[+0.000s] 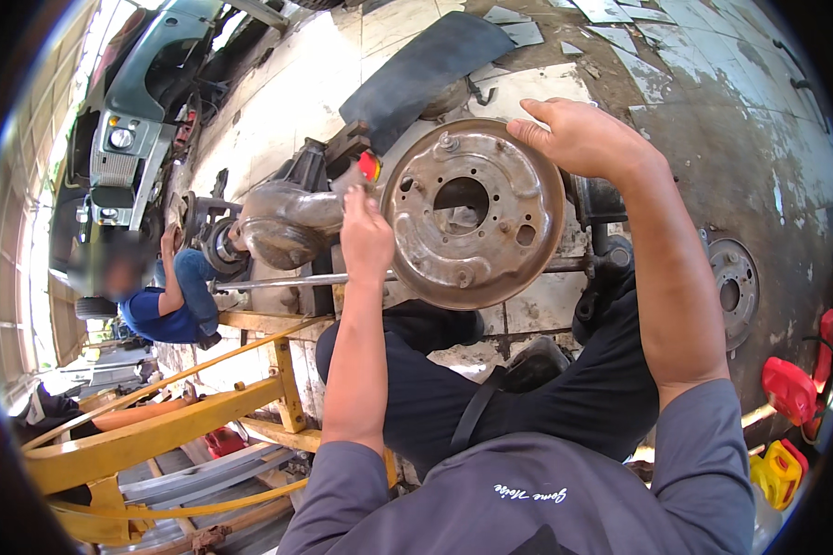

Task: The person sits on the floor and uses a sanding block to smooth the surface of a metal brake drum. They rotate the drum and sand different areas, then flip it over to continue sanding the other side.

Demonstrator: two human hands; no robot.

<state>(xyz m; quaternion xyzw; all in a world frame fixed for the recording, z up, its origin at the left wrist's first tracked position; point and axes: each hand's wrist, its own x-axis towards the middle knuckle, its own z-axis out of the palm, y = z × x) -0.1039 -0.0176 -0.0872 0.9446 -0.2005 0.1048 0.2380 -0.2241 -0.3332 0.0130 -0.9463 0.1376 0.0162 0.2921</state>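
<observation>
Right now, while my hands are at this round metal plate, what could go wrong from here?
The round metal plate might slip, because the right hand seems to sit only at its rim. The left hand could get pinched, as it appears close to both the plate's edge and the axle housing. A jolt might reach the co-worker near the housing's far end.

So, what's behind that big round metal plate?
Behind the round plate, a metal rod disappears at left; a dark metal part shows at right. The plate covers most between; its central hole shows something pale, unclear.
</observation>
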